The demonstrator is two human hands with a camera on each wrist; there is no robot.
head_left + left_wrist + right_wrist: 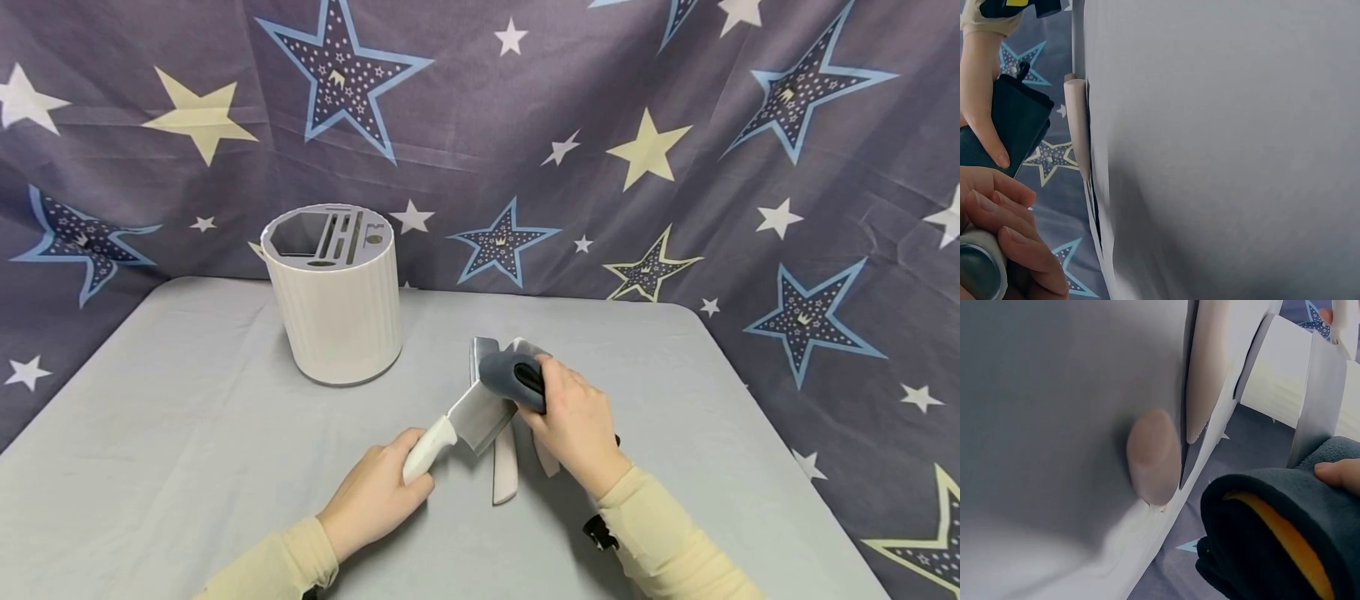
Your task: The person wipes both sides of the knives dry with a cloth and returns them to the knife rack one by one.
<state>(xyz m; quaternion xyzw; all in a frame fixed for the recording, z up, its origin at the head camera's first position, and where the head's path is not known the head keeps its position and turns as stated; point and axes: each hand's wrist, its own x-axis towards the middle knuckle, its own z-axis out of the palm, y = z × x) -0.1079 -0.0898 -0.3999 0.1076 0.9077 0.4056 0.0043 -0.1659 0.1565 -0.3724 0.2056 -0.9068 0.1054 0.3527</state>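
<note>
A cleaver [480, 417] with a white handle [429, 451] is held up over the table. My left hand [378, 492] grips the handle; in the left wrist view its fingers [1019, 244] curl round the handle end. Folded dark grey cloth [510, 377] lies against the far part of the blade, and my right hand [576, 412] pinches it. The right wrist view shows the cloth [1285, 519] wrapped over the blade [1322, 394]. Beneath, a knife with a pale handle [506, 467] lies on the table, with another pale handle [547, 454] to its right, partly hidden.
A white ribbed knife holder [337, 308] with a slotted grey top stands at the back left of the table [187, 467], which has a light grey cover. Behind hangs a purple-grey curtain [465, 108] with stars.
</note>
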